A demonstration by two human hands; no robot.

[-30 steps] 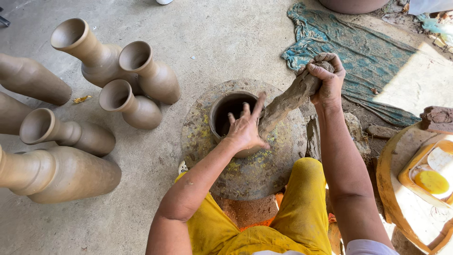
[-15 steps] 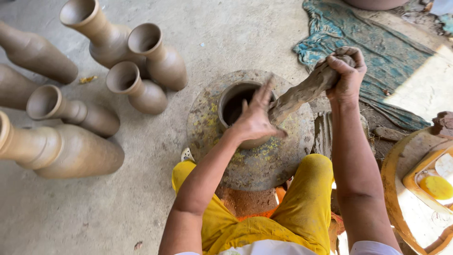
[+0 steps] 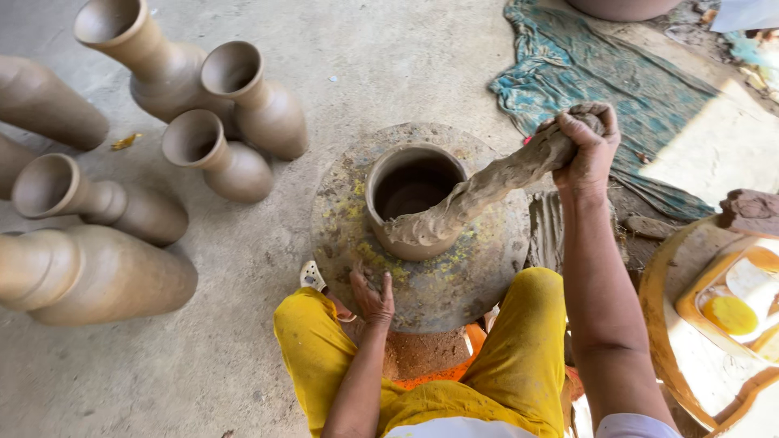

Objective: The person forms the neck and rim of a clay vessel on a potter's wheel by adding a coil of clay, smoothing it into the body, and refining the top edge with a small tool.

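A low, open clay pot base (image 3: 388, 212) stands on a round, clay-smeared potter's wheel (image 3: 471, 280) between my knees. My right hand (image 3: 588, 142) is shut on the upper end of a thick coil of wet clay (image 3: 487, 185). The coil slopes down leftward and its lower end lies pressed on the pot's near rim. My left hand (image 3: 373, 294) rests on the wheel's near edge, fingers loosely curled, holding nothing I can see. Yellow trousers (image 3: 320, 349) cover my legs on either side of the wheel.
Several unfired clay vases (image 3: 235, 113) stand on the concrete floor at the left. A teal cloth (image 3: 600, 73) lies at the upper right. At the right edge, a round wooden rim (image 3: 661, 324) surrounds a yellow container (image 3: 730, 312). A clay lump (image 3: 751, 211) sits above it.
My left hand has left the coil at the pot's rim and dropped to the wheel's near edge. My right hand still holds the coil's upper end.
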